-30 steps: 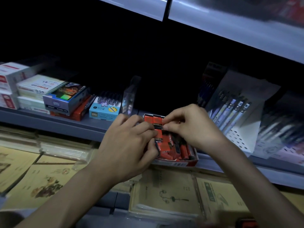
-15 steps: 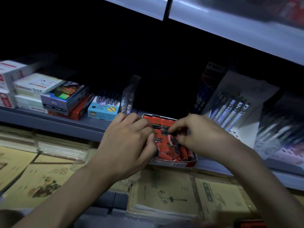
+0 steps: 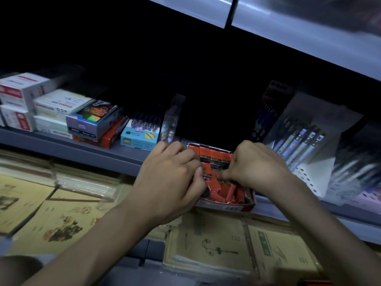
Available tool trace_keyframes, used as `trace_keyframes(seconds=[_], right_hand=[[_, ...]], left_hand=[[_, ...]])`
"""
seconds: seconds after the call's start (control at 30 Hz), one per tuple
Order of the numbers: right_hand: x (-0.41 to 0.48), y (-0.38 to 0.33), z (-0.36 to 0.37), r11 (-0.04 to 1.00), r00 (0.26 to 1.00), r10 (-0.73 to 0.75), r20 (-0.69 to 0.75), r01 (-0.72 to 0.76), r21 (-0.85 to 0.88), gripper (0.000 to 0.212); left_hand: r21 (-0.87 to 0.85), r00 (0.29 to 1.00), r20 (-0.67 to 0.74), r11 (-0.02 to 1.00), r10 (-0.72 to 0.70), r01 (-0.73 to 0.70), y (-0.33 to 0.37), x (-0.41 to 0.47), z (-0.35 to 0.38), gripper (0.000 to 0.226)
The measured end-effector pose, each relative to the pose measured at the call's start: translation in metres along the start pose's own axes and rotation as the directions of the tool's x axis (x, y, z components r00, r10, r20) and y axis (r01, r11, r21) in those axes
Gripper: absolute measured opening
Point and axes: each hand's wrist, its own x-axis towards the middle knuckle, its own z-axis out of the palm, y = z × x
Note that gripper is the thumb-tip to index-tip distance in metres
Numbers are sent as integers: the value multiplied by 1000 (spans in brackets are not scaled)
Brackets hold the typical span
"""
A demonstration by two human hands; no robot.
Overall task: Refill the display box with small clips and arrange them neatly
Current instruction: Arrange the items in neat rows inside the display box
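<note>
Clip packets (image 3: 214, 156) in display box (image 3: 226, 207) beneath left hand (image 3: 171, 182) and right hand (image 3: 255, 164), each grip pinched on one.

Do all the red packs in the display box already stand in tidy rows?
No, the red packs at the back of the display box stand in rows, but those at the front lie jumbled at angles.

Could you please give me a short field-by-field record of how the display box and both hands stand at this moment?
Display box: red, on the grey shelf edge.
Clip packs: neat rows at the back, loose heap in front.
Left hand: pinches a pack at the box's left side.
Right hand: fingers curled into the box; grip unclear.
Neighbours: light blue box left, pen rack right.
</note>
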Motion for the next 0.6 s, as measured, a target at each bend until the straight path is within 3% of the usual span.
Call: trace_keyframes(seconds=[0.1, 0.27, 0.37, 0.47, 0.6], right_hand=[[8, -4, -3, 998, 997, 39, 66, -41, 41, 39], [11, 7, -2, 961, 995, 66, 75, -84, 262, 25], [8, 4, 2, 982, 997, 55, 60, -65, 175, 44], [8, -4, 4, 999, 999, 40, 27, -41, 28, 44], [12, -2, 1, 989, 993, 68, 99, -80, 123, 38]], left_hand=[[-7, 1000, -2, 1000, -7, 7, 0, 0, 1, 48], [-15, 1000, -10, 1000, -19, 19, 1, 0, 0, 48], [-21, 1000, -18, 1000, -17, 16, 1, -1, 1, 48], [-23, 999, -33, 1000, -19, 18, 2, -1, 1, 47], [-21, 999, -38, 999, -26, 25, 4, 0, 2, 47]])
